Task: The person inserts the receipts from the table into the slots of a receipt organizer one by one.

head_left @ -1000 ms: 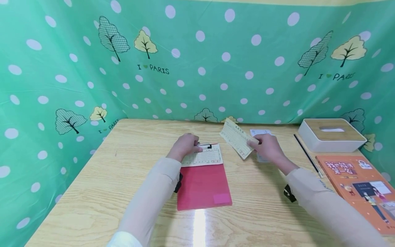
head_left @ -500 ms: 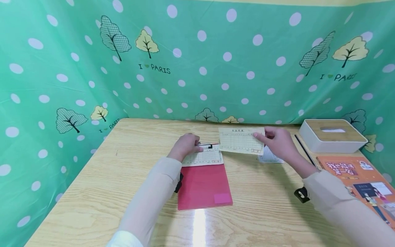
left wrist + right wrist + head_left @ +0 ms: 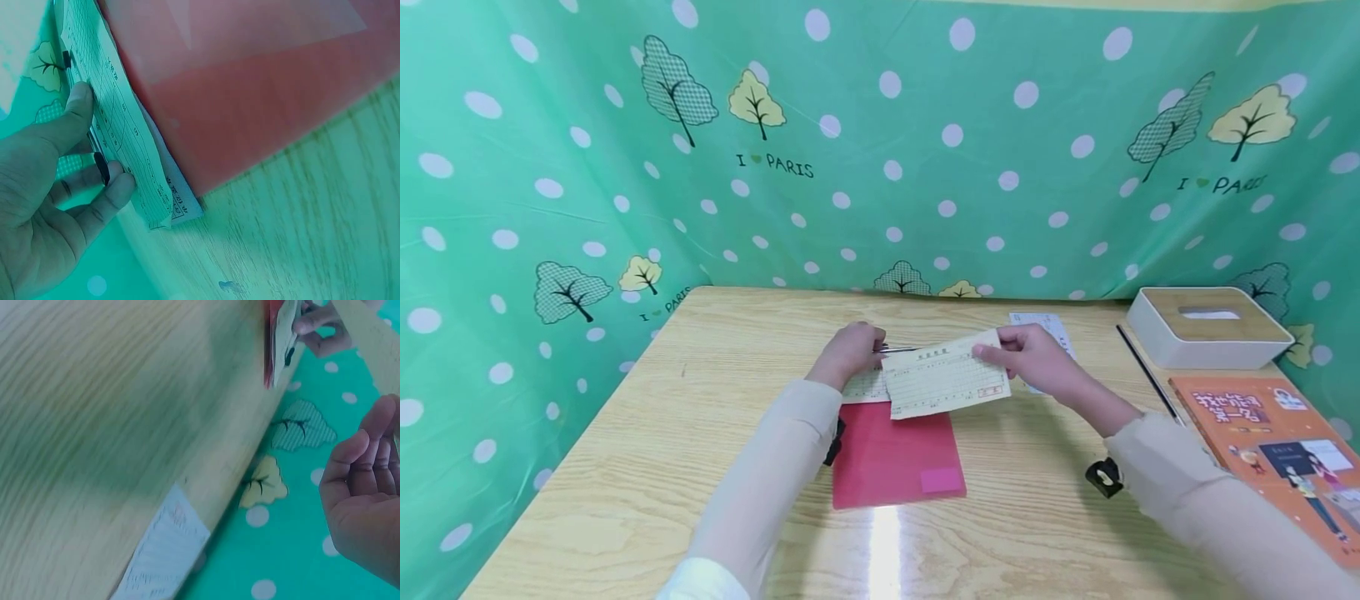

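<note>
A red clip folder (image 3: 895,462) lies on the table with a printed paper form (image 3: 862,387) at its top edge. My left hand (image 3: 848,354) grips the folder's metal clip (image 3: 102,167); the left wrist view shows the thumb on one side and fingers curled round the other. My right hand (image 3: 1037,360) pinches the right end of another cream printed form (image 3: 942,379). This form hangs tilted above the folder and covers part of the one beneath. Whether the two touch, I cannot tell. Behind the right hand lies a white printed slip (image 3: 1051,323).
At the right stand a white tissue box (image 3: 1210,354) with a wooden lid, a thin black stick (image 3: 1142,367) and an orange book (image 3: 1262,450). A green dotted cloth (image 3: 925,150) hangs along the table's back and left side.
The right hand first turned the cream form level, lifting it rightward, then brought it left and nearer, over the folder's upper part. The left hand has stayed at the clip.
</note>
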Available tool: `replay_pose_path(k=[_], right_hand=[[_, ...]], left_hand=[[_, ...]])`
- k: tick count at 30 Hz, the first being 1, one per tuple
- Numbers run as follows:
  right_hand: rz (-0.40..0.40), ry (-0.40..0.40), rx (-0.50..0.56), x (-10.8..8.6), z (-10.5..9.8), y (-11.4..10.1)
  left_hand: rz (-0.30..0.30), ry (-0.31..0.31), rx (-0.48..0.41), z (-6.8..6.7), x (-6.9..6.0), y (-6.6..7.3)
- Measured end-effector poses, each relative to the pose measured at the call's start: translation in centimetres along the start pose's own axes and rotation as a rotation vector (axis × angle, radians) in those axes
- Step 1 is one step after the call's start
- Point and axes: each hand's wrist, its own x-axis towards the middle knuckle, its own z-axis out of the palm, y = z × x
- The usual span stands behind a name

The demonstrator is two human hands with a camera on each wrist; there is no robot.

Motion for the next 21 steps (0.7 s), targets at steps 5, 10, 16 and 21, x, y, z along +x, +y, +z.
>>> replay_pose_path(k=[5,10,16,21], right_hand=[[0.035,-0.083,0.001,1.0,1.7,-0.1],[0.080,-0.110,-0.007,1.9,3.6,-0.3],[0.138,-0.097,-0.063,3.0,5.8,0.0],[0.166,-0.080,-0.101,3.7,7.2,0.1]], left_hand=[[-0.031,-0.024,-0.033,-0.1,-0.1,0.1],[-0.035,-0.030,-0.046,-0.1,-0.1,0.2],[-0.022,-0.025,-0.027,0.0,0.1,0.1],[-0.012,-0.017,-0.034,0.1,0.0,0.0]])
